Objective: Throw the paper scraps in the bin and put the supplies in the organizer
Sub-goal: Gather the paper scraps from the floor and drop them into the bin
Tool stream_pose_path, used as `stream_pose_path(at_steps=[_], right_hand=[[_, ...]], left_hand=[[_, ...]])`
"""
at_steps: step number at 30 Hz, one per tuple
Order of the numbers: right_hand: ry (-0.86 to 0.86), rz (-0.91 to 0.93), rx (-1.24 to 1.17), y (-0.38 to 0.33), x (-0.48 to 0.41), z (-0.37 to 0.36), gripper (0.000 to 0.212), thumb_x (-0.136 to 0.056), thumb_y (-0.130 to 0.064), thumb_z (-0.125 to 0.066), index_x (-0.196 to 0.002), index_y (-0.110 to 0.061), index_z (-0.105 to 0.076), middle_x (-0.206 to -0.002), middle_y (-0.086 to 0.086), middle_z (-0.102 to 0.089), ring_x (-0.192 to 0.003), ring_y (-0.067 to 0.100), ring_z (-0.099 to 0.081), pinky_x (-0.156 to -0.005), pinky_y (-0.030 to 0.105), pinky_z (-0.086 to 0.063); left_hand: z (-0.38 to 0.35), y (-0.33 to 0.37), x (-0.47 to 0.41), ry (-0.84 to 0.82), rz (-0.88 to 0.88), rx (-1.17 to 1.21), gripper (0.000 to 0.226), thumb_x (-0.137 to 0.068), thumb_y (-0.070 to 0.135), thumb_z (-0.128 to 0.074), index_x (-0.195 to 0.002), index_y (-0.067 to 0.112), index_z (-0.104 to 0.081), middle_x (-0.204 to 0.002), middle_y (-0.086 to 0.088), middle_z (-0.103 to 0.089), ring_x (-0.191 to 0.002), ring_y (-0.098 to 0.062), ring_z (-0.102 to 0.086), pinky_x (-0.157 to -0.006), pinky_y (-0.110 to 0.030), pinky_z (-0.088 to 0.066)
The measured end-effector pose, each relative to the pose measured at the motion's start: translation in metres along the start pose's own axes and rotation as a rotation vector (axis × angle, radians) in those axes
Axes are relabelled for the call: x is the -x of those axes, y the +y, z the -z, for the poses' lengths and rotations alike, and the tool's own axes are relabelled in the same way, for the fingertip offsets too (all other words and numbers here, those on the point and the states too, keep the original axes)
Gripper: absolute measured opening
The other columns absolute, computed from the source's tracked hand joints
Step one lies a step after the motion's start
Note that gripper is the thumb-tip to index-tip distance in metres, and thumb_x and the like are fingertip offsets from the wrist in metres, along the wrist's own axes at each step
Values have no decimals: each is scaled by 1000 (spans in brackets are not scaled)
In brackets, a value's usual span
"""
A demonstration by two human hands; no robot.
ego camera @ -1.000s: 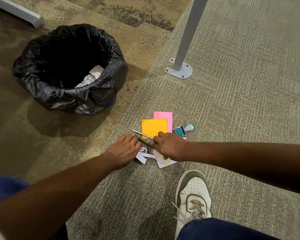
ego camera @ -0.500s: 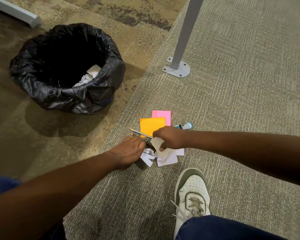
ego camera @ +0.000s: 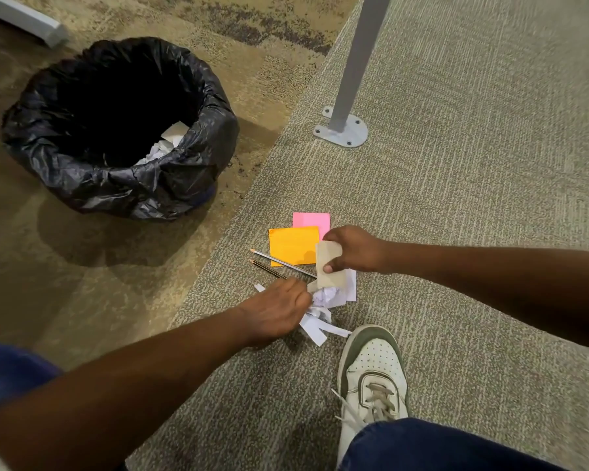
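We are pinching a folded paper scrap [ego camera: 327,268] in our right hand [ego camera: 356,249] while our left hand [ego camera: 278,311] is curling around crumpled paper scraps [ego camera: 315,322] on the carpet [ego camera: 456,198].

I count two pencils [ego camera: 283,263], one orange pad [ego camera: 293,244], one pink pad [ego camera: 312,219], one bin [ego camera: 133,185]; paper scraps [ego camera: 323,297] too heaped to count.

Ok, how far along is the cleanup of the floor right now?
Some crumpled paper already lies in the bin. In hand: the right hand pinches a paper scrap, the left hand grips crumpled scraps. Left: binning those, plus two pencils, the orange sticky notes and pink sticky notes on the carpet. No organizer is in view.
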State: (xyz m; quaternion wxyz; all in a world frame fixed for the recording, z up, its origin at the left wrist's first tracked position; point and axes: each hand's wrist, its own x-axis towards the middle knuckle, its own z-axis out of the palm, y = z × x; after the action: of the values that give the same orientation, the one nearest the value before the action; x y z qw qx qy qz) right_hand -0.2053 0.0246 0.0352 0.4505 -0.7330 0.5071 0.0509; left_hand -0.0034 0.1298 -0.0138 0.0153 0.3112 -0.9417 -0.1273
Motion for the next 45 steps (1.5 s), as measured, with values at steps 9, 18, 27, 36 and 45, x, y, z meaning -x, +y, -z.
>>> stream_pose_path(at_steps=[9, 18, 27, 36, 45], right_hand=[[211, -172, -534, 16, 9, -9, 20, -73, -1, -76, -84, -10, -62, -79, 10, -67, -75, 24, -66, -59, 35, -57], [383, -206, -420, 19, 14, 15, 21, -71, -5, -76, -82, -14, -60, -82, 12, -67, -82, 33, -67, -73, 52, -57], [224, -143, 165, 48, 41, -17, 46, -75, -18, -76, -115, -5, -59, -106, 14, -66, -98, 29, -61, -74, 28, -43], [232, -45, 449, 50, 43, -44, 53, -76, -21, -75, -121, -9, -49, -117, 12, -56, -110, 27, -45, -89, 40, -45], [268, -32, 389, 50, 39, -53, 42, -74, -14, -73, -109, -11, -49, -105, 10, -58, -99, 25, -49, -77, 37, -46]], left_hand=[[4, 28, -20, -11, 210, -100, 11, -92, 2, -40, -103, 0, -43, -114, -27, -49, -123, -44, -38, -93, -52, -41], [-8, 36, -41, -73, 313, -76, 21, -89, -11, -32, -102, 5, -33, -147, -41, -11, -140, -52, 6, -106, -63, -22], [-26, 40, -59, -57, 353, -40, 41, -80, 1, -16, -116, -3, -35, -144, -39, -22, -139, -51, -12, -108, -63, -18], [-21, 40, -59, -112, 390, -45, 56, -93, 9, -36, -140, -3, -10, -146, -30, -26, -136, -46, -22, -106, -58, -25], [-19, 37, -60, -156, 423, -2, 72, -91, 26, -44, -143, -8, -7, -130, -24, -38, -110, -36, -38, -95, -47, -34]])
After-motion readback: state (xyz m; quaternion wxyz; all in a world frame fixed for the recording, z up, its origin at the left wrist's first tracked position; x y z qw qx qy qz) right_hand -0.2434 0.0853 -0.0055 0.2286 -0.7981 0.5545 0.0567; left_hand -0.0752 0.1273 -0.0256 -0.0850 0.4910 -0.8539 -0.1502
